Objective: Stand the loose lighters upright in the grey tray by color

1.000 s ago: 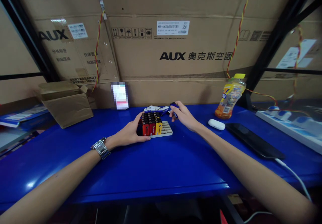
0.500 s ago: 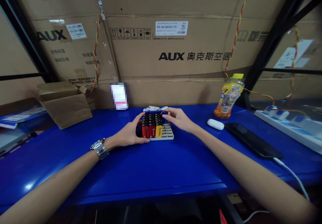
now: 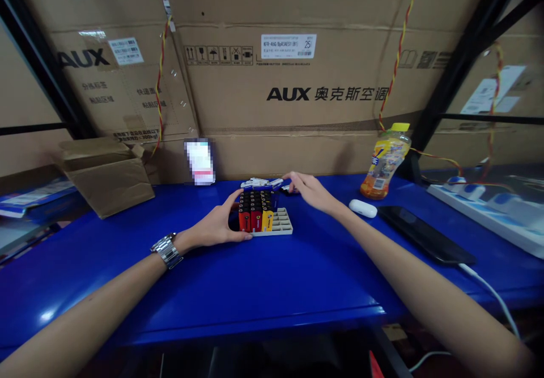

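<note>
Now my left hand (image 3: 215, 222) clamps the left end of a grey plastic tray (image 3: 278, 222) of upright red and yellow lighters (image 3: 253, 213) at frame centre; my right hand (image 3: 312, 192), apart, hovers beyond its far right corner.

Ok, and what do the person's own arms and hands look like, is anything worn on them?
Both arms are bare, with no sleeves or gloves. The left forearm wears a silver metal link-bracelet wristwatch at the wrist. The right forearm has nothing on it. No ring shows on the left hand or the right hand.
</note>
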Action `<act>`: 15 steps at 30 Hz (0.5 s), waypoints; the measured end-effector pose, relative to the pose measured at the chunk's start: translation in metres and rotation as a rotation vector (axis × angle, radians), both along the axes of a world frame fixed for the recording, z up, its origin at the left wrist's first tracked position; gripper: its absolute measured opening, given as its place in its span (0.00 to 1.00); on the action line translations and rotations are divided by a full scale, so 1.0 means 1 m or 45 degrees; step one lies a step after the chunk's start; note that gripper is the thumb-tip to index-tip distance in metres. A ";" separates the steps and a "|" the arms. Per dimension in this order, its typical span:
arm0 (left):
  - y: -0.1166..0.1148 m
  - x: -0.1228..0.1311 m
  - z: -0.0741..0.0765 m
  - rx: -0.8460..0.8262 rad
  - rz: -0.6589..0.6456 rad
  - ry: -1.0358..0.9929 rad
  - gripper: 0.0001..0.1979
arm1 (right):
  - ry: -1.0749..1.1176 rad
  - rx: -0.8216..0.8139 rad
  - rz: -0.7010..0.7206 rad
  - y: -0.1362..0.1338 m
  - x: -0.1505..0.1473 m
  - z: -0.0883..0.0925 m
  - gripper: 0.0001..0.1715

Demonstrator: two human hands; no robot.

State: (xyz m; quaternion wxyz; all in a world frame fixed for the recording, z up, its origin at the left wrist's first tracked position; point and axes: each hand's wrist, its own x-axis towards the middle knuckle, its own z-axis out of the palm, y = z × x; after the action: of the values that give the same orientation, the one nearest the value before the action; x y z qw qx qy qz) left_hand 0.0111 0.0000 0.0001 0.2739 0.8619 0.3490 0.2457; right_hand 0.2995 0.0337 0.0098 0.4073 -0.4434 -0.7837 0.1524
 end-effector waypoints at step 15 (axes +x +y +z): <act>-0.001 0.002 0.001 0.021 0.038 0.035 0.52 | -0.967 -0.004 -0.214 0.005 0.020 -0.012 0.13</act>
State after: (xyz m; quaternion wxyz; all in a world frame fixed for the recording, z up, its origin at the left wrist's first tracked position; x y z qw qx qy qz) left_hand 0.0134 -0.0010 0.0014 0.2583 0.8621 0.3635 0.2407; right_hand 0.3195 0.0389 -0.0024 0.0986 -0.5314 -0.8395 -0.0554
